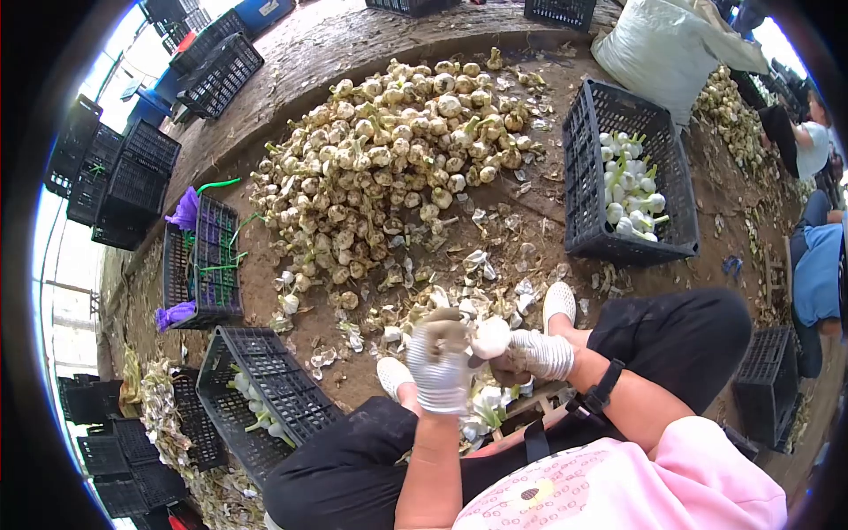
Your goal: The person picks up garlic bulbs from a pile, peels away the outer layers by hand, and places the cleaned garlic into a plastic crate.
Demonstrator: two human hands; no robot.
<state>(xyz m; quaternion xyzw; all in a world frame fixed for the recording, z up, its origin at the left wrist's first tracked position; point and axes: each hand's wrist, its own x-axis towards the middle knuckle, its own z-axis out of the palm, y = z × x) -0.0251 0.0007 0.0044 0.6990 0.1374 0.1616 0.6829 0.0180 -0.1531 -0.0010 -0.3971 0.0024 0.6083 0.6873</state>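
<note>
Both of my hands wear striped, dirty work gloves and meet in front of my knees. My right hand [528, 355] is closed around a white peeled garlic bulb [491, 337]. Close beside it on the left is my left hand [442, 347], its fingers curled and blurred, so what they hold cannot be made out. Beyond the hands lies a big heap of unpeeled garlic [380, 159]. Cleaned white bulbs [629, 185] with green stems rest in a black crate [632, 250] at the right. More trimmed garlic [491, 405] is on the ground under my hands.
A tipped black crate [274, 380] with garlic stands by my left knee. Farther left is a crate with purple and green netting [205, 265]. A white sack [658, 53] stands behind the right crate. Other people [814, 265] sit at the far right. Peelings litter the ground.
</note>
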